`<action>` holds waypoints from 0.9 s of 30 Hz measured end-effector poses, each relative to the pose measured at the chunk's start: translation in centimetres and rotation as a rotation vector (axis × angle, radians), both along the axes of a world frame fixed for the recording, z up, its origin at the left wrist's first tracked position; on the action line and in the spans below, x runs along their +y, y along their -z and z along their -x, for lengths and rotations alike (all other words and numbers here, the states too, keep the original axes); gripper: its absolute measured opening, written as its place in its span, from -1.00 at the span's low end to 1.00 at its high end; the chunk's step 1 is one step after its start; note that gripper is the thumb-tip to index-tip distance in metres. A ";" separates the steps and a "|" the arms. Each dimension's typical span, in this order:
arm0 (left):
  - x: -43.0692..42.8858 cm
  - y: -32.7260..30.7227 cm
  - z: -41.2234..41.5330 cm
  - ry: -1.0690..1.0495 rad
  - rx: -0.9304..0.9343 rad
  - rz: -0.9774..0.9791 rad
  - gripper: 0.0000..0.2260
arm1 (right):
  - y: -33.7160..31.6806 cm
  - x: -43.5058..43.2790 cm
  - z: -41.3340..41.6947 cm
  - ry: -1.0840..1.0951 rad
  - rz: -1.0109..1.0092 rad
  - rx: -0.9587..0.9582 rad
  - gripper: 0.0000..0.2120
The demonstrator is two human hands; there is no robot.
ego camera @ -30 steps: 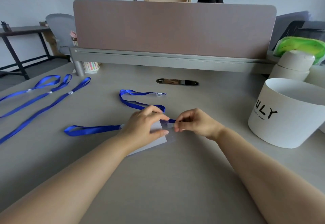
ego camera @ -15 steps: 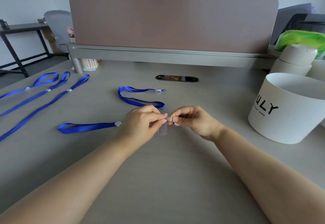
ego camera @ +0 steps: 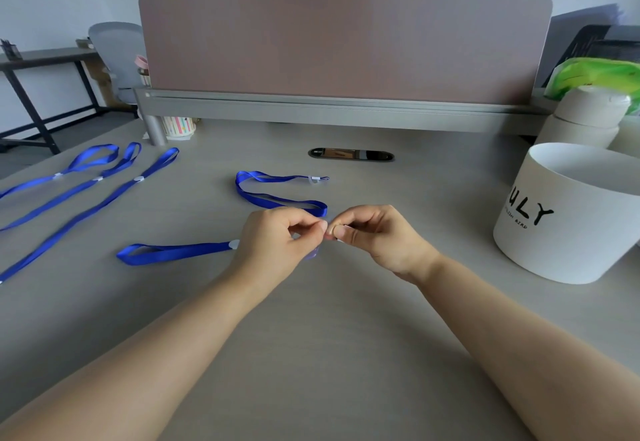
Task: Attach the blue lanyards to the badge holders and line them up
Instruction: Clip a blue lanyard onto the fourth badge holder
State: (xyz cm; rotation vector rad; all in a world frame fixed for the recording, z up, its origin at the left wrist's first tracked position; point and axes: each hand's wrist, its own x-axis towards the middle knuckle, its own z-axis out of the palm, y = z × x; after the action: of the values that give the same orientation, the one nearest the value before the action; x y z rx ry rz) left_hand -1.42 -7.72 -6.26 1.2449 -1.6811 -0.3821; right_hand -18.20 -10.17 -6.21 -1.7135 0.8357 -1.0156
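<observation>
My left hand (ego camera: 280, 243) and my right hand (ego camera: 377, 236) meet fingertip to fingertip just above the desk. The left pinches a clear badge holder (ego camera: 313, 253), of which only a small edge shows below the fingers. The right pinches the small clip end of a blue lanyard, mostly hidden by the fingers. That lanyard's loop (ego camera: 173, 252) with a white bead lies flat to the left and runs under my left hand. More blue strap (ego camera: 277, 200) curls behind the hands and ends in a white clip (ego camera: 314, 179). Three other blue lanyards (ego camera: 104, 177) lie side by side at the far left.
A white round tub (ego camera: 571, 233) with black lettering stands at the right, with a white bottle (ego camera: 585, 115) and a green pack (ego camera: 595, 73) behind it. A pink divider panel (ego camera: 346, 46) closes the desk's far side. A cable slot (ego camera: 349, 155) and a striped cup (ego camera: 178, 125) are nearby.
The badge holder lay flat under my left hand a second ago; both hands have lifted it, and it hangs from the pinch. The view has tilted slightly.
</observation>
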 end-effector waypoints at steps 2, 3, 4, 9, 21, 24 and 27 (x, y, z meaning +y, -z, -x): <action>0.1 0.0 0.1 -0.009 -0.009 0.001 -0.91 | 0.0 0.1 -0.1 0.002 0.003 -0.007 -0.80; 0.1 0.0 0.1 -0.005 0.000 -0.011 -0.90 | 0.0 0.2 -0.1 0.003 0.005 -0.009 -0.79; 0.1 0.0 0.1 0.001 0.019 -0.028 -0.90 | 0.0 0.2 -0.1 0.006 0.009 -0.007 -0.79; 0.0 0.0 0.6 0.002 0.133 -0.123 -0.89 | -0.1 0.2 -0.1 0.010 0.019 -0.004 -0.80; -0.8 -0.1 -0.6 0.185 0.045 -0.187 -0.86 | -0.8 0.5 -0.3 -0.039 -0.028 -0.023 -0.84; -1.3 0.5 -1.3 0.310 0.002 -0.336 -0.75 | -1.1 0.6 0.0 -0.077 -0.055 -0.014 -0.84; -1.2 0.3 -1.2 0.211 -0.109 -0.248 -0.73 | -1.5 0.6 0.2 -0.041 -0.058 0.075 -0.82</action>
State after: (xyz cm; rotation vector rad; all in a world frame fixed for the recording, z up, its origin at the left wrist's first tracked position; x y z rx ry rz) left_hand -0.22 -8.94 -6.53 1.2874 -1.9096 -0.6785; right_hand -18.40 -9.56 -4.74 -1.7205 0.8666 -0.8962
